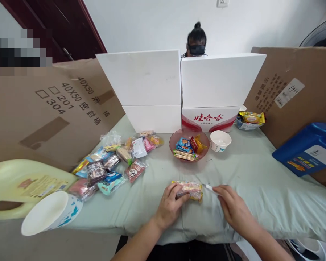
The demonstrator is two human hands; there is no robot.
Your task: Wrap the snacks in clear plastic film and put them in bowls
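Note:
My left hand (169,204) is closed over the left part of a clear-and-gold wrapped snack pack (194,189), which lies on the cloth near the table's front. In my right hand (235,204), fingers pinch a small white-handled knife (211,188). Its grey tip points left, at the right end of the pack; whether it touches the wrapper I cannot tell. Beyond my hands stands a pink glass bowl (173,150) holding blue packets, thin biscuit sticks and a red-orange packet. A white paper bowl (221,141) sits just right of it.
Several wrapped snacks (114,163) are heaped at left, near a yellow jug (29,185) and a tilted paper tub (52,214). White boxes (152,79) wall off the back; a masked person (197,40) is behind. Cardboard (92,94) flanks the table. A blue bottle (309,152) lies right.

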